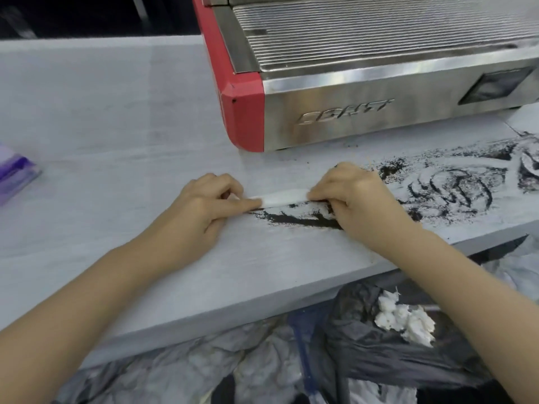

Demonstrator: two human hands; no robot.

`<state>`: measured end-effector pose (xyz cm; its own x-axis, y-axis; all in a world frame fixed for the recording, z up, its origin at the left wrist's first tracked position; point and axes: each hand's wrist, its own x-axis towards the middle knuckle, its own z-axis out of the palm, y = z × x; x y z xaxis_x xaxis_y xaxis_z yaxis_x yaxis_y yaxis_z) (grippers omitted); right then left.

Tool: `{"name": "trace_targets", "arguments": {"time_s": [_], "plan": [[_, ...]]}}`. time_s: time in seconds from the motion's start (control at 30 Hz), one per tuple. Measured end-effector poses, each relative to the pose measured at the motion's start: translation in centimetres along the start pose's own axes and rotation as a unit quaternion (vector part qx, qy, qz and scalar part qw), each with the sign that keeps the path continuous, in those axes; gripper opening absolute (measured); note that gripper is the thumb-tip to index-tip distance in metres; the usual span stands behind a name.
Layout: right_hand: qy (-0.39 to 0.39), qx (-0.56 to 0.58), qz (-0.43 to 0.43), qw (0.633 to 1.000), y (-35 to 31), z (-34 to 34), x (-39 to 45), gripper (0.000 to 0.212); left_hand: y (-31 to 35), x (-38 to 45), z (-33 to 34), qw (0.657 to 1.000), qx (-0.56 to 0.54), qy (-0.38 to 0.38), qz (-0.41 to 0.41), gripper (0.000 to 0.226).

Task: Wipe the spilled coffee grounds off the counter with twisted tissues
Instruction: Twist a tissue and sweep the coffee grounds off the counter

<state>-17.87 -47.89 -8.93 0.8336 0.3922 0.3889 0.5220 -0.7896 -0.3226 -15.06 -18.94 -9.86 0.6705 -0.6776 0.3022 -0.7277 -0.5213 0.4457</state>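
Observation:
A white twisted tissue [284, 197] lies stretched across the pale grey counter [122, 135], held at both ends. My left hand [204, 205] pinches its left end and my right hand [361, 199] pinches its right end, both low on the counter. Just in front of the tissue lies a dark line of coffee grounds [294, 218]. More grounds are smeared in swirls to the right [455, 188], reaching towards the counter's right end.
A steel espresso machine with a red side [350, 83] stands at the back. A purple tissue pack [14, 173] lies at the far left. Below the counter's front edge hangs a black bin bag [364, 330] with crumpled white tissues [405, 317] in it.

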Motion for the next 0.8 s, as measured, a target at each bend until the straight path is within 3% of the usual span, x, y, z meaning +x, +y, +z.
{"name": "trace_targets", "arguments": {"time_s": [0.13,0.33,0.57,0.8], "plan": [[-0.017,0.029,-0.021,0.999,-0.4,-1.0,-1.3,0.039,2.1,-1.3,0.2,1.000,0.002,-0.001,-0.007,0.045],[0.061,0.057,-0.018,0.996,0.1,-0.8,2.6,0.025,2.0,0.1,-1.5,0.993,-0.026,0.057,-0.096,0.047],[-0.017,0.079,-0.043,0.996,0.2,1.3,5.3,0.025,1.3,-2.4,-1.1,0.992,0.022,0.066,-0.106,0.037],[-0.040,0.014,-0.145,0.989,1.4,1.4,5.3,0.023,3.9,-3.3,1.1,0.983,0.037,0.121,-0.131,0.031]]}}
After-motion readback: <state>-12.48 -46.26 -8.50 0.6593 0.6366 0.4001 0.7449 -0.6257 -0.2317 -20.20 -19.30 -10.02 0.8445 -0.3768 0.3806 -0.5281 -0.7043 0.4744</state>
